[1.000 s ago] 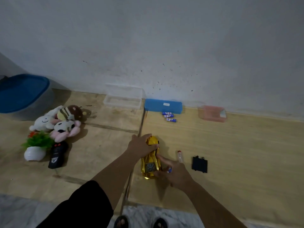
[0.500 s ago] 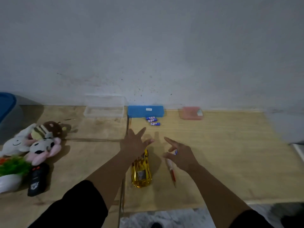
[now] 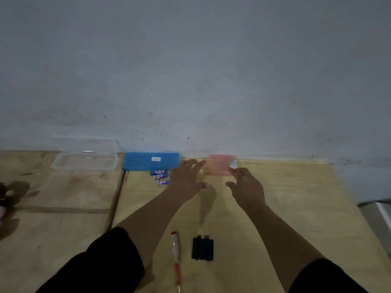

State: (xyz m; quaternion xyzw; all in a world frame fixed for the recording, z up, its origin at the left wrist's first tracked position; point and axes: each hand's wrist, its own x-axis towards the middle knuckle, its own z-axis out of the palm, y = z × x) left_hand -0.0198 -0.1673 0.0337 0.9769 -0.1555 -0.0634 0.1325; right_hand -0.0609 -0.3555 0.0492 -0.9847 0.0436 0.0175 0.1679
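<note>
Both arms stretch forward over the wooden surface (image 3: 296,208). My left hand (image 3: 186,179) has its fingers spread and holds nothing; its fingertips lie just left of a pink translucent box (image 3: 221,164) at the wall. My right hand (image 3: 246,188) is also spread and empty, with its fingertips at the box's near right corner. A red-handled screwdriver (image 3: 176,256) and a black battery cover (image 3: 202,248) lie near me between my forearms. The gold toy car is out of view.
Against the wall stand a blue case (image 3: 151,161) and a clear plastic container (image 3: 84,160). Three blue batteries (image 3: 159,177) lie in front of the blue case. A seam (image 3: 117,197) divides the two boards. The table's right edge (image 3: 359,208) drops to the floor.
The view has swung right and up. Both hands left the gold car and screwdriver and reached forward to the pink box. The plush toys and the car have slipped out of view.
</note>
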